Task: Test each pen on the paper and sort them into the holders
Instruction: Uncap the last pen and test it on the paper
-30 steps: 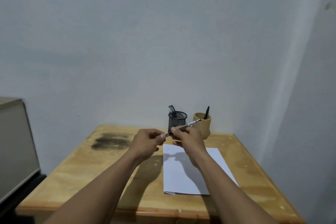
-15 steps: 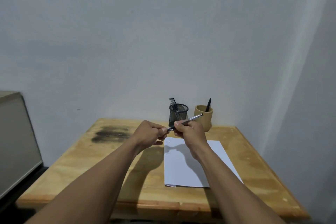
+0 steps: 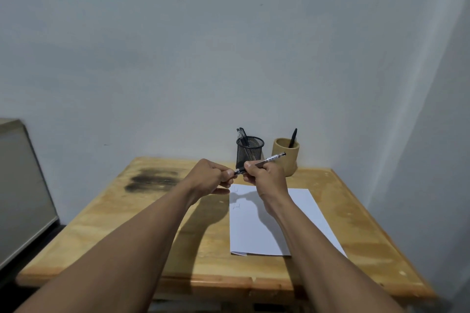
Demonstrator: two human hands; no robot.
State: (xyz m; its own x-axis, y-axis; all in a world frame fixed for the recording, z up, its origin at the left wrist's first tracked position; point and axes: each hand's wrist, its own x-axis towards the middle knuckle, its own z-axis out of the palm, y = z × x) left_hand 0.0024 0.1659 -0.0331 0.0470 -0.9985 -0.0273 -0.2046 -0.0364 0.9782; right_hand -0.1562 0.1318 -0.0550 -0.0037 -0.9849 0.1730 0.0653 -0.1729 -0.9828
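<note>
**Both hands on the pen (image 3: 270, 159)**

Your right hand (image 3: 267, 178) grips the pen's barrel while your left hand (image 3: 211, 176) pinches its dark end, above the paper's (image 3: 256, 226) far edge, in front of the mesh holder (image 3: 249, 152) and wooden holder (image 3: 284, 157).

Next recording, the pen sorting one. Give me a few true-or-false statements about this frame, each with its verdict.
1. The left hand and the right hand both hold one pen in the air above the paper. True.
2. The wooden holder is empty. False: a black pen stands in it.
3. The mesh holder stands left of the wooden holder, as the camera sees it. True.
4. The paper is blank. False: faint scribbles show near its top left corner.
</note>
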